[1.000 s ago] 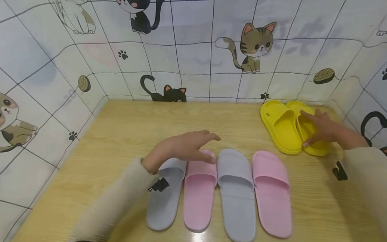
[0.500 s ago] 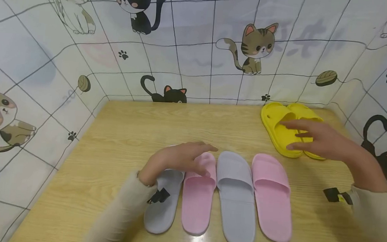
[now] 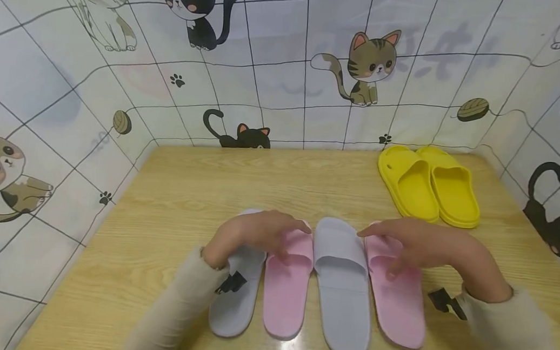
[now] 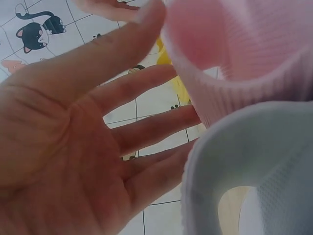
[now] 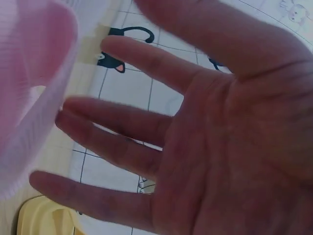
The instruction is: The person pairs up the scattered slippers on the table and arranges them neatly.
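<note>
Four slippers would be a pair each of pink and grey, lying side by side in alternating colours. My left hand (image 3: 261, 230) is over the strap of the left pink slipper (image 3: 285, 300) and partly covers the left grey slipper (image 3: 232, 307). In the left wrist view the hand (image 4: 73, 147) has its fingers extended, tips close to the pink strap (image 4: 234, 93); contact is unclear. My right hand (image 3: 421, 242) hovers over the right pink slipper (image 3: 401, 313), hiding part of its strap. Its spread fingers (image 5: 112, 122) show in the right wrist view. The right grey slipper (image 3: 346, 304) lies between the hands.
Yellow clogs (image 3: 415, 192) stand together at the back right of the wooden table (image 3: 187, 179). Behind and at both sides rises a cat-patterned, tile-printed cloth (image 3: 279, 39).
My right hand has moved from the yellow clogs down and left to the right pink slipper. The left hand has lowered slightly over the left pink slipper. The footwear stays in place.
</note>
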`<action>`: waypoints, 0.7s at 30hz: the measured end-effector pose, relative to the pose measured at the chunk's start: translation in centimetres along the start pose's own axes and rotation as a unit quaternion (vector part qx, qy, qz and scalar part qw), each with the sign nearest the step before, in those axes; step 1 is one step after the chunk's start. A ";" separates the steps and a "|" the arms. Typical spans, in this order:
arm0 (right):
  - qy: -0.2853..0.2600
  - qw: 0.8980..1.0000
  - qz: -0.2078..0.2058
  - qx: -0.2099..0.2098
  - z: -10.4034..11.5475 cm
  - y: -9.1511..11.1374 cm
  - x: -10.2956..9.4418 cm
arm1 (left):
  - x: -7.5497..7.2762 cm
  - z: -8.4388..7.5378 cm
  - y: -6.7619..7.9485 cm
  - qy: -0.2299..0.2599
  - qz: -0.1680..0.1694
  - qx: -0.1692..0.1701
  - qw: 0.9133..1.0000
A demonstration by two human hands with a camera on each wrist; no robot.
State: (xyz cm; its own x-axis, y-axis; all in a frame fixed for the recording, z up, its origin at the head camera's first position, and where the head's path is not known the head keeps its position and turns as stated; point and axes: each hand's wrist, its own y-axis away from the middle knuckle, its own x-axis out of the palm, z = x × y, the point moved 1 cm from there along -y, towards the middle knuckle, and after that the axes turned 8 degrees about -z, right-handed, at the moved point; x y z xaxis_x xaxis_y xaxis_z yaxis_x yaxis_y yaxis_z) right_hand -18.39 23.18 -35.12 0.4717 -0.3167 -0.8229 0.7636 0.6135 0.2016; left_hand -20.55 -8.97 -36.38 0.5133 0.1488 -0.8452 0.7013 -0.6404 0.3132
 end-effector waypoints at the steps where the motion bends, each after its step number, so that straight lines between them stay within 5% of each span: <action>1: 0.008 1.000 -0.004 -0.003 0.0 -0.1 0.2 | 0.1 -0.1 0.0 -0.007 0.000 0.003 1.000; 8: 0.064 0.998 -0.020 -0.006 -0.2 -0.7 1.1 | 0.3 -0.4 -0.2 -0.027 -0.013 0.017 0.999; 21: 0.088 0.994 -0.046 -0.036 -1.4 -1.6 1.2 | 0.3 0.1 0.0 -0.022 -0.024 0.013 0.999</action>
State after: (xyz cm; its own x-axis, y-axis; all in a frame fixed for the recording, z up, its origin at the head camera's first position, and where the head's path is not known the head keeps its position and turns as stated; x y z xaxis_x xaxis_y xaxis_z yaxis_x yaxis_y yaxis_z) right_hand -19.69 22.79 -37.17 0.3111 -0.2459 -0.9180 0.7630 0.6406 0.0870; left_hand -20.48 -9.02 -36.65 0.4572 0.1471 -0.8771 0.7111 -0.6528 0.2611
